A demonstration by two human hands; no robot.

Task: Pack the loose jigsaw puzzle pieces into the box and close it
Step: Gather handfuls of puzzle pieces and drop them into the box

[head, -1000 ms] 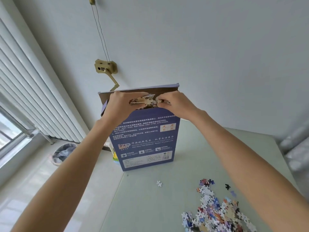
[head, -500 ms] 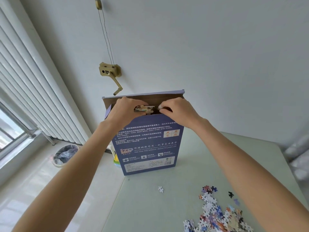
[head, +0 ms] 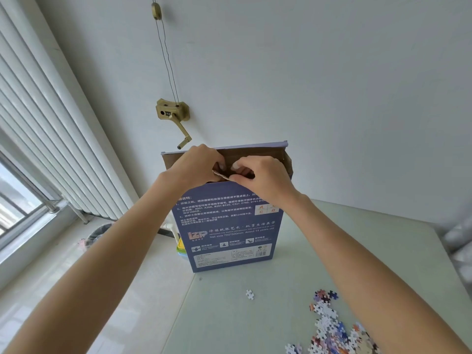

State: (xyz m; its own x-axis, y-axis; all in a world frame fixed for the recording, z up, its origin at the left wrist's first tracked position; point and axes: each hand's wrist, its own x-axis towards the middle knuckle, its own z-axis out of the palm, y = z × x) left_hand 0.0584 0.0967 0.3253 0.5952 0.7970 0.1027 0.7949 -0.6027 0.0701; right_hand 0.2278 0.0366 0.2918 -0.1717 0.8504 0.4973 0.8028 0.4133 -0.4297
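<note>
- The left hand [head: 195, 166] and the right hand [head: 263, 176] are meeting at the open top of the box [head: 229, 226], fingers curled; between them they are pinching a thin flat clump of puzzle pieces [head: 221, 175] at the box's mouth (how many pieces it contains cannot be told).
- The box is standing upright on the far left part of the bench [head: 293, 290], its printed blue face turned toward the camera and its brown top flap [head: 268, 154] raised behind the hands.
- A heap of loose jigsaw pieces [head: 334, 333] is lying on the bench at lower right, partly under the right forearm and well apart from the box.
- A single white piece [head: 249, 294] is lying alone between the box and the heap.
- A brass crank fitting [head: 173, 116] is hanging on the wall behind the box (two thin cords are running up from it).
- White vertical blinds [head: 51, 123] are covering the window at left.
</note>
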